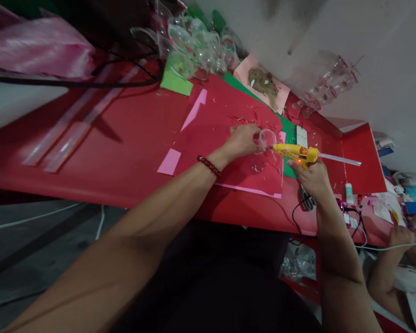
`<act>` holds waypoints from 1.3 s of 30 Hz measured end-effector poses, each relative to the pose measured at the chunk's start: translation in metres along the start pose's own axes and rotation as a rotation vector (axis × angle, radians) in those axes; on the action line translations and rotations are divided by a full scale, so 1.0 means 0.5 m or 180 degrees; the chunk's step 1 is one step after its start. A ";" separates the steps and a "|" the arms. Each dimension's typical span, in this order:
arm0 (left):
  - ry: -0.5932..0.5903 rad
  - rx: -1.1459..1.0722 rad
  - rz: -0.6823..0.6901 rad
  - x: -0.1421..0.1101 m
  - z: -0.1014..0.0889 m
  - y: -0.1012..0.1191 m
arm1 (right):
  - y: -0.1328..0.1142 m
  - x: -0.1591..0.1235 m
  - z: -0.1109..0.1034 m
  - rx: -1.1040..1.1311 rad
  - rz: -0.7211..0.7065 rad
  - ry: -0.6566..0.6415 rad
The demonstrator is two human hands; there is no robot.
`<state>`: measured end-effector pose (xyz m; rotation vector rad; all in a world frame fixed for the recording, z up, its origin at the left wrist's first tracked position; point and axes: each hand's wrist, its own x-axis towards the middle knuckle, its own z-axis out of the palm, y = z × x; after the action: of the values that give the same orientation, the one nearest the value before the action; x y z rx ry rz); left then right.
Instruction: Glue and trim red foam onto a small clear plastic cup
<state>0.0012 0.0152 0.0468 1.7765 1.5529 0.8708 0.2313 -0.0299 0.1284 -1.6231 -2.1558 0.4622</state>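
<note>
My left hand [245,139] is closed on a small clear plastic cup [267,138], its round rim turned toward the right. A yellow hot glue gun [294,151] is gripped in my right hand [312,175], with its nozzle touching or very close to the cup's edge. A clear glue stick [339,159] juts out of the gun's back, and a small orange light glows on its body. Beneath both hands lie red sheets [208,138] strewn with paper scraps. Scissors [308,201] rest just below my right hand.
Clear plastic cups [201,41] are heaped at the back beside a light green sheet [176,78]. Two long clear strips [79,122] lie on the left of the red table [138,138]. A glue bottle [349,193] and cables stand right. Another person's arm [388,263] shows at lower right.
</note>
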 end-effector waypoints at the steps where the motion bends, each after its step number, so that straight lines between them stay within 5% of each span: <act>1: -0.0014 -0.0006 -0.0020 -0.001 -0.001 0.002 | 0.000 0.001 0.000 -0.0004 -0.0033 -0.0011; 24: 0.0067 -0.0060 0.0134 0.007 0.009 -0.008 | -0.025 0.041 0.014 -0.0033 -0.0408 -0.0034; 39: -0.0060 -0.0072 -0.0059 0.000 -0.001 0.008 | -0.025 0.080 0.020 -0.0178 -0.0181 0.0207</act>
<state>0.0028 0.0146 0.0502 1.7470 1.5395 0.8572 0.2059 0.0051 0.1307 -1.5789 -2.1783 0.3304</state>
